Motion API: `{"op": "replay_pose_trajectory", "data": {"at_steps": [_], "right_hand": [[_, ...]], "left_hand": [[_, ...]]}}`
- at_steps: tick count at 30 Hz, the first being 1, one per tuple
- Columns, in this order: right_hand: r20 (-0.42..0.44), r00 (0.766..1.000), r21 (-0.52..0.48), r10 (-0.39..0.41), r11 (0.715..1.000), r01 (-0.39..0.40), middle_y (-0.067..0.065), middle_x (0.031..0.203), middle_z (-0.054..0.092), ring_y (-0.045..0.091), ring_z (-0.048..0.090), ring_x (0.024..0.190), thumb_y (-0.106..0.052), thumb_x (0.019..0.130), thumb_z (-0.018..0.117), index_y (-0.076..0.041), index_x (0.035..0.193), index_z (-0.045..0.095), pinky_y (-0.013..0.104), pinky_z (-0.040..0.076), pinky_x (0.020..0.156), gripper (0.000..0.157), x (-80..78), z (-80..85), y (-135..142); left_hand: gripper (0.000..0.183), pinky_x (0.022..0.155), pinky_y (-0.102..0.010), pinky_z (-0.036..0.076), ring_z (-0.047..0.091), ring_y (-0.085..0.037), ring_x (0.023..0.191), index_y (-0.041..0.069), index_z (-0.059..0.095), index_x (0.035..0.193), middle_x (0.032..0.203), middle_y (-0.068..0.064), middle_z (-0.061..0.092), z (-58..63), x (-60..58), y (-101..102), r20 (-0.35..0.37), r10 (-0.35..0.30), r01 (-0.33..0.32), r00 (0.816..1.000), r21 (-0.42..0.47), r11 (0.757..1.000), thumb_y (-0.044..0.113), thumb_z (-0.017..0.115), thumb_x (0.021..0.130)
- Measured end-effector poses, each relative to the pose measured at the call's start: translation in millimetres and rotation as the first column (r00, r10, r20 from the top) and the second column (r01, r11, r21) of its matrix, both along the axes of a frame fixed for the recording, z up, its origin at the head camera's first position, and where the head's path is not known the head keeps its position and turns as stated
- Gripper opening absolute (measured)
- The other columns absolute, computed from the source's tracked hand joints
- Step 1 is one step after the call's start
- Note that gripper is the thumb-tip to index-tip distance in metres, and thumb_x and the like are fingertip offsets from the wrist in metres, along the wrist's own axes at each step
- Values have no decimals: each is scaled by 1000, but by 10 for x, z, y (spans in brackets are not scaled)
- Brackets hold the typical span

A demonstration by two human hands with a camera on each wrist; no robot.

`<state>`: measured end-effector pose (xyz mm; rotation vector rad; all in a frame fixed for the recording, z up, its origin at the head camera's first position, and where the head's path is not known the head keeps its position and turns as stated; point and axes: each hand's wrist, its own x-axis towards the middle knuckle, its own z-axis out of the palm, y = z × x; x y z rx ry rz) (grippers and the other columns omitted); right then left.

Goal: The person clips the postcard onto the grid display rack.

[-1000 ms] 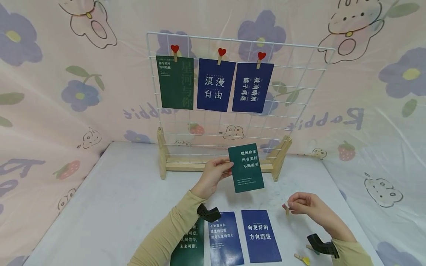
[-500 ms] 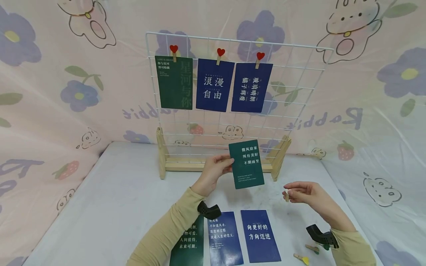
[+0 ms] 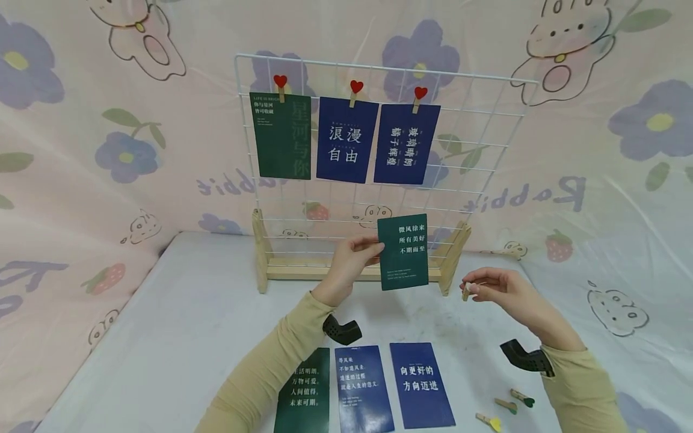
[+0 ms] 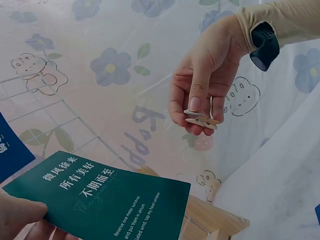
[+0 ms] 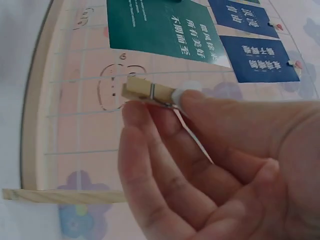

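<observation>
My left hand (image 3: 348, 269) pinches a green card (image 3: 403, 255) with white writing by its left edge, upright before the lower part of the wire grid. To the right, my right hand (image 3: 500, 294) holds a small wooden clothespin (image 3: 465, 292) between thumb and fingers; a white decoration on it shows under the thumb in the right wrist view. The white wire grid (image 3: 460, 198) stands in a wooden base (image 3: 303, 272). Along its upper part hang a green card (image 3: 281, 138) and two blue cards (image 3: 346, 141), each under a red heart clothespin (image 3: 280, 84).
On the white table (image 3: 162, 337) lie another green card (image 3: 311, 394), partly behind my left sleeve, and two more blue cards (image 3: 422, 394). Three clothespins, one with a yellow heart (image 3: 489, 422), lie by my right forearm. A patterned cloth (image 3: 81, 180) hangs behind.
The green card in my left hand has risen and turned more upright. My right hand has moved up and forward with the clothespin, uncovering the clothespins on the table.
</observation>
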<state>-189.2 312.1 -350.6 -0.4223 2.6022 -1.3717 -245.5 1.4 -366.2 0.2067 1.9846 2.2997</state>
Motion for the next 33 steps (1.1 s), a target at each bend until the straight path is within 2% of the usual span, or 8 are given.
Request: {"op": "replay_pose_trajectory", "data": {"at_steps": [9,15,18,23,27,33], "right_hand": [[-166,986,40,30,999,-23,10,108,63,15,64,90,-16,99,55,1,116,59,24,53,81,24,-95,323,-49],[-254,966,-6,50,999,-53,10,105,64,11,63,89,-9,98,55,4,115,58,18,51,82,22,-190,496,-102],[-295,955,-26,43,998,-53,5,106,65,9,63,91,-6,97,56,5,115,59,16,50,82,21,-231,565,-147],[-328,944,-38,-38,999,26,-8,111,63,9,61,95,-11,97,58,1,122,59,13,48,84,28,-285,694,-187],[-312,943,-59,-113,993,99,-6,116,63,10,60,97,-19,97,59,-2,127,57,13,47,85,35,-344,816,-195],[-299,940,-34,-161,987,158,-2,111,63,10,58,96,-30,96,59,-3,124,57,13,44,84,39,-448,981,-204]], "left_hand": [[23,83,-27,54,64,-17,95,5,67,114,105,-4,65,281,-109,120,-111,-49,48,993,-11,999,10,66,91],[19,83,-26,54,64,-16,91,6,69,110,100,-2,66,468,-170,273,-165,-45,45,985,-6,999,9,66,91],[19,81,-25,54,64,-16,90,4,70,109,99,-2,67,561,-203,321,-204,-37,35,978,-13,999,8,66,91],[19,78,-24,55,63,-14,88,4,70,109,98,-1,68,664,-294,385,-272,-16,1,962,-54,999,8,67,90],[21,76,-22,55,63,-13,86,5,71,110,97,-1,68,737,-360,443,-313,-15,-13,950,-89,996,7,67,90],[22,74,-19,54,63,-12,85,4,70,111,98,-2,69,836,-434,517,-363,-9,-42,932,-132,990,8,68,89]]}}
